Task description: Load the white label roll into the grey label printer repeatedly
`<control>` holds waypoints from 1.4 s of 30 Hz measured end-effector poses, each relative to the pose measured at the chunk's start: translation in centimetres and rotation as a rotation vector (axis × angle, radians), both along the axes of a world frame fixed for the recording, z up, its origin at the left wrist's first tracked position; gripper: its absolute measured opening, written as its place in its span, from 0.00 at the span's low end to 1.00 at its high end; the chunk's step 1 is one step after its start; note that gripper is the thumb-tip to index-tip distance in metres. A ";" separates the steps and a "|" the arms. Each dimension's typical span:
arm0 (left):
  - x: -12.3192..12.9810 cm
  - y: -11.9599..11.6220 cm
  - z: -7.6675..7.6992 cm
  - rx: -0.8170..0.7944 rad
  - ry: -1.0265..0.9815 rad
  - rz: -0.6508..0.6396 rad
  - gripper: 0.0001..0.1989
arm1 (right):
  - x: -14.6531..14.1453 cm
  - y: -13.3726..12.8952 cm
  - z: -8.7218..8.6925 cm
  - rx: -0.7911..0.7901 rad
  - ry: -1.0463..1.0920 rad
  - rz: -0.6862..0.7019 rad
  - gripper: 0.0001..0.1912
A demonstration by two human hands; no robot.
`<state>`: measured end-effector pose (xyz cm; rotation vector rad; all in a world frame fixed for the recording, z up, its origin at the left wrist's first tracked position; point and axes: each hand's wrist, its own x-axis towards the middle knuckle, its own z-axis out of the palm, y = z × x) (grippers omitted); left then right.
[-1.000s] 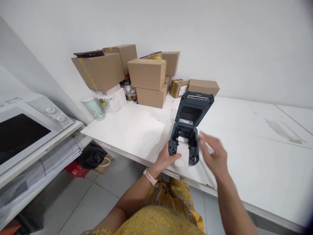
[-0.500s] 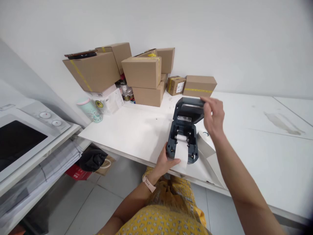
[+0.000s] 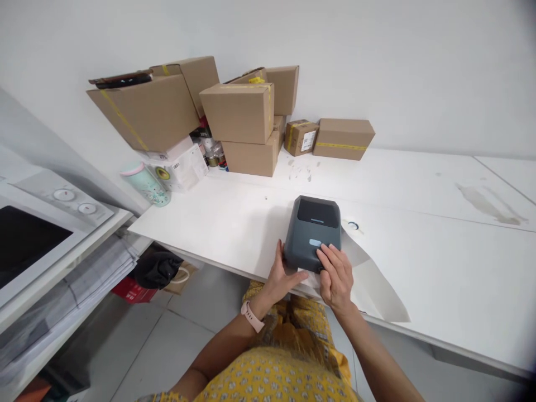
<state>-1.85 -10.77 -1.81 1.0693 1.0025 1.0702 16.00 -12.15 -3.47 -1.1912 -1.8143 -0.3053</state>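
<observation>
The lid [image 3: 319, 212] has swung down since the last frame, and we see the right hand [image 3: 337, 276] moved from its edge to its front. That hand's fingers lie side by side, bent and unclenched, touching the lid beside the pale button [image 3: 315, 242]. The left hand [image 3: 281, 279] has its thumb spread from the fingers, against the near left corner; we cannot tell whether it pinches the paper strip [image 3: 308, 278]. The dark printer [image 3: 295, 245] sits closed near the white table's [image 3: 234, 223] front edge.
</observation>
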 end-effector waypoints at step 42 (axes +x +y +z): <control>1.4 -3.1 -0.3 -0.090 0.227 -0.036 0.23 | -1.0 0.2 5.3 -0.244 0.079 -0.145 0.17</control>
